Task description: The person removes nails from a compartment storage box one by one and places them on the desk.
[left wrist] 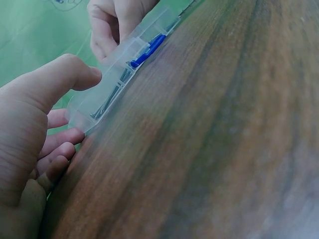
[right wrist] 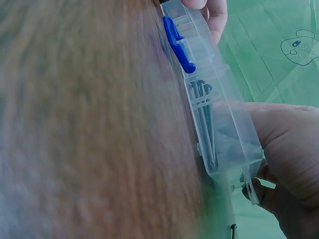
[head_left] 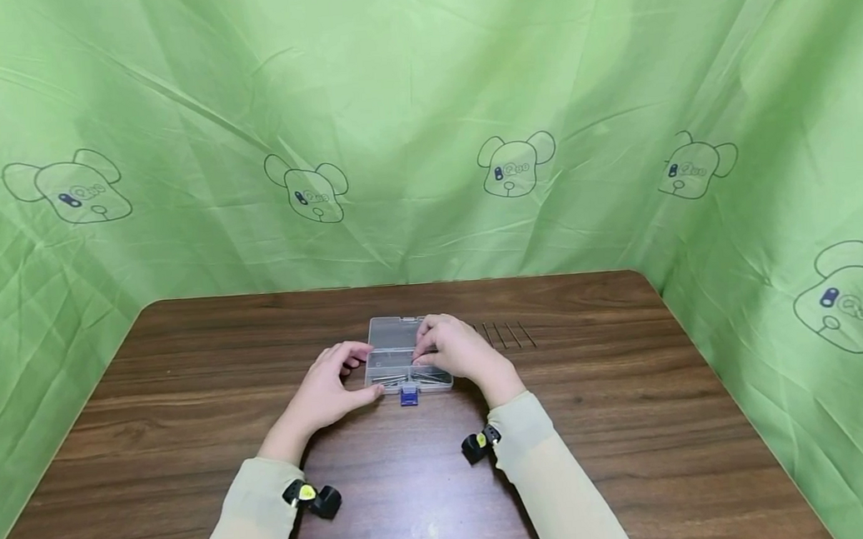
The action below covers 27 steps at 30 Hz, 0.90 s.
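A clear plastic box with a blue latch lies on the table with its lid folded back. Metal nails lie in its front compartments. My left hand holds the box at its left end, thumb by the front corner and fingers along the side. Over the right half of the box, my right hand reaches down with thumb and index finger close together. In the right wrist view the box wall partly covers those fingertips; I cannot tell whether they pinch a nail.
Several loose nails lie side by side on the brown wooden table, just right of the box. Green cloth with printed bear heads hangs behind the table and at both sides. Each sleeve carries a black wrist camera.
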Available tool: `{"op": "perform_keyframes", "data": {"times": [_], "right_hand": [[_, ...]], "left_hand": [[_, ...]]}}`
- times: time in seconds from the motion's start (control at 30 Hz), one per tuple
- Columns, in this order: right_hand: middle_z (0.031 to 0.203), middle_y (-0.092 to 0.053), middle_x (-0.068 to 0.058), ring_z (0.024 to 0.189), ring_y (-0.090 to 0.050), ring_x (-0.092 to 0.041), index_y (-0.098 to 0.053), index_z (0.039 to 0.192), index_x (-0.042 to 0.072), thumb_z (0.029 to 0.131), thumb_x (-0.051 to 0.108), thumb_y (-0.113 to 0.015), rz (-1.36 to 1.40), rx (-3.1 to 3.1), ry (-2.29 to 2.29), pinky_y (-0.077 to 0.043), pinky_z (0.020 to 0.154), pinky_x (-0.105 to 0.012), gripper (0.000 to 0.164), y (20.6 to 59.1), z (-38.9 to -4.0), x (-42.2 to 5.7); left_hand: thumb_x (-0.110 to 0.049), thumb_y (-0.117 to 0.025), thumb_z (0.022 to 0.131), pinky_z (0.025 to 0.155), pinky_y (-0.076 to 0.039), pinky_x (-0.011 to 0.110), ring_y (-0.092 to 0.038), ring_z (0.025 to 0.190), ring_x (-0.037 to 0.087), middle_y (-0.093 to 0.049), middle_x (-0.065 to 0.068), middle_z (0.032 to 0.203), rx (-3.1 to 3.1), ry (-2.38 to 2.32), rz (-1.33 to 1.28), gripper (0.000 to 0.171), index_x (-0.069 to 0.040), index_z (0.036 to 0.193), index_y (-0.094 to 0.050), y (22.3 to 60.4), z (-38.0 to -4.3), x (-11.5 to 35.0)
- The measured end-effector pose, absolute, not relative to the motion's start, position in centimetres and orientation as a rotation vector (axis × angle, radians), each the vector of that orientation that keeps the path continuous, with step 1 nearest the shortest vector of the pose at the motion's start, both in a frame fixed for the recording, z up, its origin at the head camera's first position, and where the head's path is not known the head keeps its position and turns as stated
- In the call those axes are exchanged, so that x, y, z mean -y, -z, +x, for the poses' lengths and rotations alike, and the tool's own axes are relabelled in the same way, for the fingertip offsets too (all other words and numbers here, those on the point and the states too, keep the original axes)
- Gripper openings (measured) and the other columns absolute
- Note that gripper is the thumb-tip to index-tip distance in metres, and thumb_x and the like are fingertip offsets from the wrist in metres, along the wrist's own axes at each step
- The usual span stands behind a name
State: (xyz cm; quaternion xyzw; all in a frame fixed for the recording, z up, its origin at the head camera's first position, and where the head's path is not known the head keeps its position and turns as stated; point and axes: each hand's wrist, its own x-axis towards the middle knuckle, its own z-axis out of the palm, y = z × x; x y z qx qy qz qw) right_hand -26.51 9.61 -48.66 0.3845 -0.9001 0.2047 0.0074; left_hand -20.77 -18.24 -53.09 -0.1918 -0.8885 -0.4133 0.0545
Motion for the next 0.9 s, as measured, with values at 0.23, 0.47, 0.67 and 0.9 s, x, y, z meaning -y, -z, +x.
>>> {"op": "perform_keyframes", "data": {"times": [0.23,0.47,0.67,0.9], "right_hand": [[0.111,-0.069,0.001,0.113,-0.065,-0.024,-0.083,0.091,0.018,0.095,0.026,-0.086,1.2,2.846,-0.611,-0.051,0.107,-0.042,0.009,48.5,-26.3,-9.5],[0.114,-0.068,-0.003,0.117,-0.063,-0.028,-0.078,0.091,0.015,0.096,0.023,-0.084,1.211,2.87,-0.623,-0.048,0.111,-0.045,0.011,47.7,-25.8,-9.5],[0.114,-0.069,-0.005,0.119,-0.064,-0.029,-0.078,0.091,0.013,0.097,0.021,-0.083,1.223,2.913,-0.632,-0.048,0.113,-0.046,0.012,47.1,-25.7,-9.6],[0.114,-0.071,-0.004,0.116,-0.066,-0.025,-0.078,0.095,0.012,0.101,0.019,-0.08,1.217,2.93,-0.774,-0.052,0.109,-0.042,0.009,46.6,-25.8,-10.2]], "left_hand": [[-0.029,-0.097,0.081,0.094,-0.053,0.042,-0.062,0.108,0.021,-0.071,0.002,0.12,2.666,1.242,-0.596,0.063,-0.01,0.134,-0.069,53.2,-20.8,18.2],[-0.03,-0.097,0.081,0.095,-0.053,0.043,-0.062,0.109,0.021,-0.07,0.001,0.121,2.687,1.255,-0.589,0.063,-0.011,0.134,-0.069,53.2,-20.8,18.3],[-0.029,-0.097,0.081,0.095,-0.053,0.044,-0.062,0.108,0.021,-0.071,0.002,0.12,2.674,1.263,-0.597,0.063,-0.011,0.134,-0.069,53.3,-20.9,18.3],[-0.028,-0.097,0.08,0.095,-0.053,0.042,-0.062,0.109,0.02,-0.07,0.002,0.121,2.678,1.259,-0.595,0.064,-0.011,0.135,-0.068,53.3,-20.8,18.3]]}}
